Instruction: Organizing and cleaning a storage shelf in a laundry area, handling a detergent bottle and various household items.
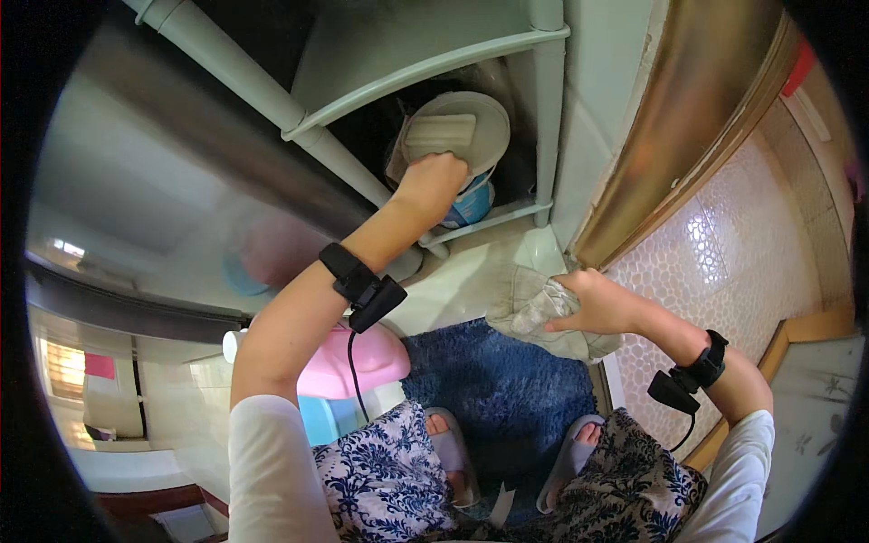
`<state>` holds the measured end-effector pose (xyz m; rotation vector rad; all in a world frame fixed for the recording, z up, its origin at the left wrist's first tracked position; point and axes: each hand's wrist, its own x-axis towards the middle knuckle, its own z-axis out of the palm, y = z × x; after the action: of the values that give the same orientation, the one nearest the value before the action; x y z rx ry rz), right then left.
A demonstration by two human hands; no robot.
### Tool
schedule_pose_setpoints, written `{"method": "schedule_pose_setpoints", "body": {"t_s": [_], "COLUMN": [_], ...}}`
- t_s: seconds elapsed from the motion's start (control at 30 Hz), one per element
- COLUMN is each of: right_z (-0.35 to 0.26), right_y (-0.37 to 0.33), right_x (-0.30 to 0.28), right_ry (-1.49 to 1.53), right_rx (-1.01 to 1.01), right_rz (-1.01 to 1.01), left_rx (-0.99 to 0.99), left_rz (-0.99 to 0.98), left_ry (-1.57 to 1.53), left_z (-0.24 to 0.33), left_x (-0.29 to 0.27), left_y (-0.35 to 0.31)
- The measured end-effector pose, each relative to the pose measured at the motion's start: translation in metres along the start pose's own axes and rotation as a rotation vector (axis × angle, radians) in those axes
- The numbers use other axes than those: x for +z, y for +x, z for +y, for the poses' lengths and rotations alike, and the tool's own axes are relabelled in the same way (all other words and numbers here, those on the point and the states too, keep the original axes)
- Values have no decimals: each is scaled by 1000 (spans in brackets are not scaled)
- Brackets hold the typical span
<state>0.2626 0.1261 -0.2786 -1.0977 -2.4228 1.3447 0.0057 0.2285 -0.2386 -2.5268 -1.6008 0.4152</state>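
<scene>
My left hand (439, 176) reaches into the lower level of a shelf rack. Its fingers are closed at the near edge of a bucket (468, 208) with a pale round top and a blue lower side. I cannot tell whether they grip its rim or its handle. A whitish rectangular piece (440, 131) lies on the bucket's top. Low on the right, my right hand (593, 303) is closed around a crumpled beige cloth (534, 312). The cloth hangs over the edge of a dark blue mat.
The pale plastic rack (425, 72) stands between a glossy grey panel (163, 154) and a white wall. A wooden door frame (670, 127) borders a pebble-patterned floor. Pink (362, 362) and light blue plastic items sit left of the blue mat (498, 380), near my slippered feet.
</scene>
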Motion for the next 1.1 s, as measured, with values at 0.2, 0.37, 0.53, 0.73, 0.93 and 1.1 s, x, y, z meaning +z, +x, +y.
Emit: {"method": "schedule_pose_setpoints", "body": {"t_s": [0.2,0.37,0.53,0.73,0.93,1.1], "right_z": [1,12,17,6,7,13], "right_y": [7,13,8,11,14,11], "right_x": [-3,8,12,3,5,14], "right_ry": [24,84,55,22,27,42], "right_rx": [60,9,38,114,80,40], "right_rz": [-31,-3,-10,-107,-97,-41], "left_rx": [-4,-11,10,-17,-8,14], "left_rz": [370,537,541,629,622,447], "left_ry": [-270,-404,-376,-362,-311,-344], "left_z": [-25,-33,-24,-39,-30,1], "left_x": [13,5,-7,-27,-20,1], "left_y": [-7,-8,-11,-18,-21,-25]}}
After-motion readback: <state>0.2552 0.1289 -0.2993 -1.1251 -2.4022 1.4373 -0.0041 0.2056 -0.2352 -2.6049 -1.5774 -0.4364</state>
